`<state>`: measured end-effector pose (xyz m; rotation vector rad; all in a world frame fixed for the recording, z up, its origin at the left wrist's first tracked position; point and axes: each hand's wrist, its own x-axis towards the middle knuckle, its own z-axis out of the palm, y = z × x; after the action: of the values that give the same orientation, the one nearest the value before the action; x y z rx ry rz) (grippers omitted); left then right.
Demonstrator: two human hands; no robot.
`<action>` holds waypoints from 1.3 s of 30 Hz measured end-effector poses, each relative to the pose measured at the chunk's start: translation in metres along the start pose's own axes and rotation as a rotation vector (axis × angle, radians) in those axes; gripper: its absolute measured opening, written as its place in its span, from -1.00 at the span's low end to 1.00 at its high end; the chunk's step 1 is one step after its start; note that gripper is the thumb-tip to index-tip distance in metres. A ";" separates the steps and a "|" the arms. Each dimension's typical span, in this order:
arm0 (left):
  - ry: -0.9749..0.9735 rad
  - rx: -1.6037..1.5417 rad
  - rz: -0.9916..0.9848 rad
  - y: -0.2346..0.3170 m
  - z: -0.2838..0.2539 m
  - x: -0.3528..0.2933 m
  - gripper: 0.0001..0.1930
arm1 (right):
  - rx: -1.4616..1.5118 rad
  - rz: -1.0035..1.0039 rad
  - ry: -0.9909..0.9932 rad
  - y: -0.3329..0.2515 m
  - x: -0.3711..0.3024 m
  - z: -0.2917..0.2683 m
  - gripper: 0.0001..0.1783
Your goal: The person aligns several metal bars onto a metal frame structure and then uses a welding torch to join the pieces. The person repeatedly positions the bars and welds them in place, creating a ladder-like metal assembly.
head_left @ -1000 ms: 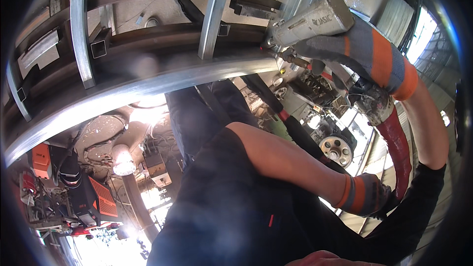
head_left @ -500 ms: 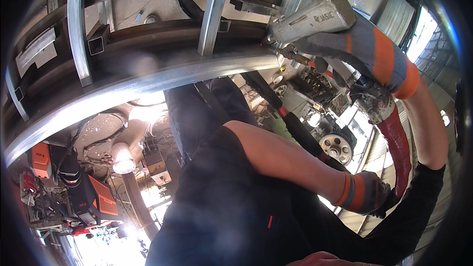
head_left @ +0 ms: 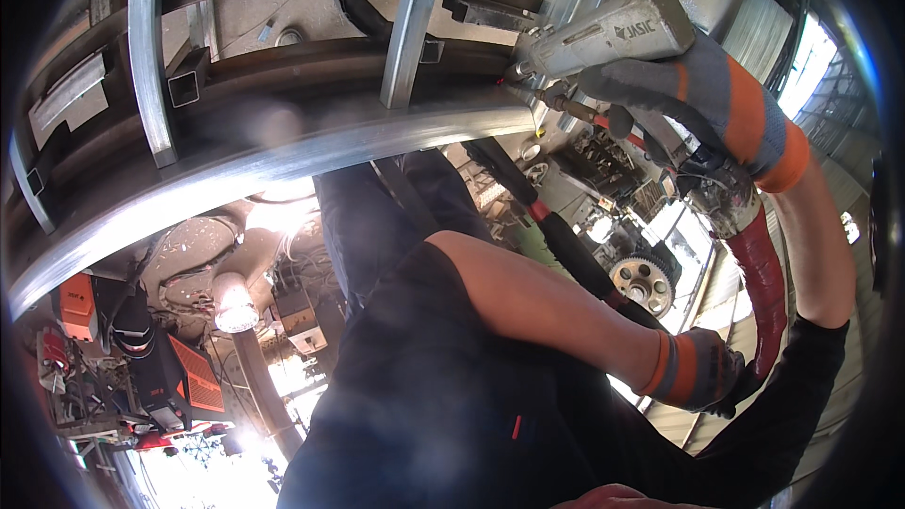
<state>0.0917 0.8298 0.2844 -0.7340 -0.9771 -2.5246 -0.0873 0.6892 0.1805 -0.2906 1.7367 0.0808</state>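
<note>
My right hand (head_left: 721,99), in a grey and orange knit glove, is wrapped round a grey welding gun (head_left: 613,33). The gun's nozzle points left at the end of a bright curved metal tube (head_left: 405,135), where a small red light spot shows. From the gun's rear a red-sleeved hose (head_left: 760,273) hangs down. Lower right, my left hand (head_left: 705,369), gloved alike, is closed round the dark lower part of that hose; my left forearm crosses my body to reach it. Its fingertips are partly hidden.
Upright square tubes (head_left: 415,28) and curved dark bars form a frame ahead. Below left stand an orange and black machine (head_left: 189,372) and a post (head_left: 255,368). A toothed gear wheel (head_left: 643,285) and a black cable (head_left: 575,250) lie beyond my left forearm.
The welding gun and my right hand have shifted slightly to the right, with the nozzle still by the tube's end. My left hand keeps its hold on the hose.
</note>
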 end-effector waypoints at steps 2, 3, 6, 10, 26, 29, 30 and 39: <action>-0.009 0.038 0.026 -0.001 0.001 -0.001 -0.45 | -0.101 -0.182 -0.049 0.005 0.000 -0.002 -0.61; -0.024 0.075 0.043 -0.001 0.001 -0.001 -0.44 | -0.074 -0.190 -0.051 0.009 0.001 -0.002 -0.62; -0.035 0.109 0.044 -0.002 0.003 -0.002 -0.45 | -0.036 -0.178 -0.050 0.018 0.001 -0.001 -0.63; -0.035 0.068 0.028 -0.003 0.006 -0.002 -0.46 | -0.006 -0.355 -0.028 0.032 0.007 0.003 -0.61; 0.009 0.166 0.114 -0.003 0.003 0.007 -0.55 | 0.027 -0.087 -0.065 0.017 0.007 -0.004 -0.58; 0.017 0.146 0.094 -0.002 0.002 0.008 -0.64 | 0.087 -0.083 -0.106 0.017 0.006 -0.005 -0.57; 0.018 0.173 0.102 -0.001 0.002 0.008 -0.66 | 0.009 -0.119 -0.103 0.017 0.006 -0.006 -0.56; 0.045 0.241 0.130 0.001 0.001 0.009 -0.79 | 0.077 -0.065 -0.143 0.013 0.008 -0.011 -0.55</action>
<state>0.0849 0.8286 0.2911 -0.6437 -1.1537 -2.2524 -0.1024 0.6983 0.1735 -0.2777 1.5830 -0.0127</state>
